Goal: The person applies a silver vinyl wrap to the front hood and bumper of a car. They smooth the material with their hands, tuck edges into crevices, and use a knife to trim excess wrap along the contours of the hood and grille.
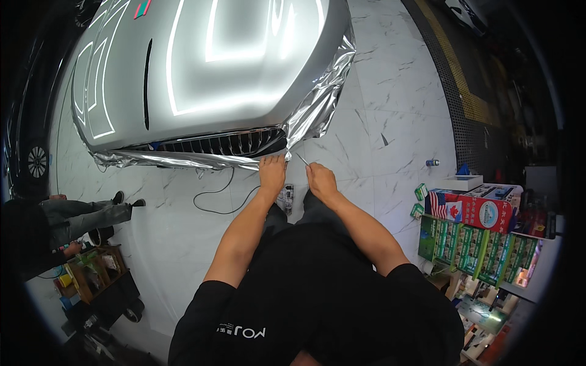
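We see the silver wrap film [317,91] already lying smooth over most of the car hood [232,55], but its lower edge hangs crumpled along the grille [226,144] — that part looks unfinished. Our left hand [271,174] pinches the loose film edge below the grille; our right hand [319,180] is closed on a thin blade tool [302,158] (its tip near the film), so trimming seems under way.

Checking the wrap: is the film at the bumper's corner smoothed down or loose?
Loose: the silver film hangs crinkled off the corner, left hand gripping its edge.
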Tool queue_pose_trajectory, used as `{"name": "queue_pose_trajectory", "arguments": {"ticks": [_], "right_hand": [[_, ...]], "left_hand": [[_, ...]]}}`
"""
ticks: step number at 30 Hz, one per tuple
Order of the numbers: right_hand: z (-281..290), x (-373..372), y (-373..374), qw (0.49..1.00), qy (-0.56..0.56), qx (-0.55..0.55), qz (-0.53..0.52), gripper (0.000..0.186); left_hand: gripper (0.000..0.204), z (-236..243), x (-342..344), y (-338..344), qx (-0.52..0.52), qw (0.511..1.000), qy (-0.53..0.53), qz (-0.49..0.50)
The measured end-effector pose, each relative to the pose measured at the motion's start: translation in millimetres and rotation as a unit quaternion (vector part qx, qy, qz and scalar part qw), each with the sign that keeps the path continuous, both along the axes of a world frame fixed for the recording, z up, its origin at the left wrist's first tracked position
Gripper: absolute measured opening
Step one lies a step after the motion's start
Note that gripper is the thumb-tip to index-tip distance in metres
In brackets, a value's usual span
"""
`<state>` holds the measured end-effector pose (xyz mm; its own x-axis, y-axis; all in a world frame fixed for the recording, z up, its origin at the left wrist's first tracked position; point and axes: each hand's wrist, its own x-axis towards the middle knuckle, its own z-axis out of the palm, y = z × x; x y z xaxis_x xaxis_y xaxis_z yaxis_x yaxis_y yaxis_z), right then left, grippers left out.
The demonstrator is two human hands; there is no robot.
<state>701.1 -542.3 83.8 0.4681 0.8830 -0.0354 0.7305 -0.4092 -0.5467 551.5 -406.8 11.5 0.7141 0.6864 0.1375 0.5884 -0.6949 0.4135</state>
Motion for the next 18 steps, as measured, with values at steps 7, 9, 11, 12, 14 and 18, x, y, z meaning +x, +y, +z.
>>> {"name": "queue_pose_trajectory", "arguments": {"ticks": [7, 9, 11, 12, 14, 18], "right_hand": [[-19.8, -6.7, 27.5, 0.998, -0.045, 0.014, 0.036, 0.026], [-27.7, -3.2, 34.4, 0.998, -0.049, -0.008, 0.047, 0.027], [-37.3, 0.4, 34.3, 0.995, -0.056, -0.054, 0.064, 0.021], [-43.9, 1.9, 29.2, 0.991, -0.058, -0.090, 0.079, 0.016], [-58.7, 6.6, 10.3, 0.980, -0.053, -0.159, 0.111, 0.013], [-106.4, 6.3, -86.3, 0.976, 0.002, -0.217, -0.030, 0.022]], "left_hand": [[0.031, 14.0, -5.9, 2.5, -0.019, 1.000, 0.010, -0.014], [0.024, 19.0, -7.4, 3.0, -0.023, 1.000, -0.013, -0.013], [0.018, 23.9, -8.1, 4.6, -0.038, 0.999, 0.003, -0.031], [0.016, 24.5, -12.4, 5.8, -0.054, 0.997, 0.033, -0.046], [0.018, 15.6, -27.7, 4.0, -0.095, 0.991, 0.064, -0.067], [0.023, -21.6, -130.4, -42.9, -0.164, 0.972, 0.143, -0.089]]}}
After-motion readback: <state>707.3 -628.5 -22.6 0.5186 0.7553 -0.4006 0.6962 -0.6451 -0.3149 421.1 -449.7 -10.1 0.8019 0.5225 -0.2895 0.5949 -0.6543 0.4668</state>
